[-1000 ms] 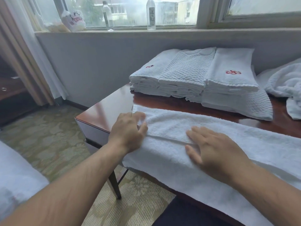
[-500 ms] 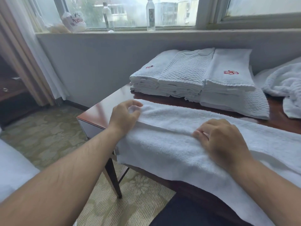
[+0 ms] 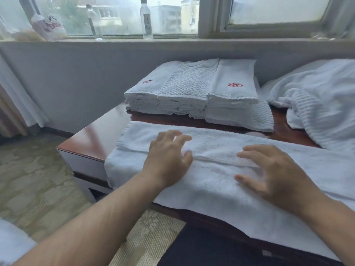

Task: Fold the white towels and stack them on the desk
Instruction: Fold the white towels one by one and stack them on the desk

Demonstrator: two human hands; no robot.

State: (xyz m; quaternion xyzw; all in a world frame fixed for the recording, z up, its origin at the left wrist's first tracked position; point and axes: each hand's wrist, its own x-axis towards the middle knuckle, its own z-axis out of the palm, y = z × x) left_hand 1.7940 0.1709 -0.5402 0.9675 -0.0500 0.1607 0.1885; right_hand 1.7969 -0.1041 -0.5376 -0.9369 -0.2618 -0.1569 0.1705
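In the head view, one long white towel [image 3: 221,143] is lying along the near edge of the desk [image 3: 99,135]. It is already doubled lengthwise, with its left end drooping over the desk's left edge and its near side hanging off the front. The left hand [image 3: 169,160] is resting on it near that left end, fingers spread and straight, gripping nothing. The right hand [image 3: 269,173] is pressing flat further right, fingers likewise splayed.

The cloth is looking soft, thick and limp, probably light, and likely sagging wherever it is unsupported. Pinching the two corners of one end is looking like the best hold for the next fold.

Along the far edge, three folded piles [image 3: 192,89] are sitting side by side, touching; how many towels each is holding I cannot tell. At the right edge, one rumpled heap [image 3: 317,104] is lying unfolded. Two bottles [image 3: 146,18] are standing on the window sill [image 3: 172,42].
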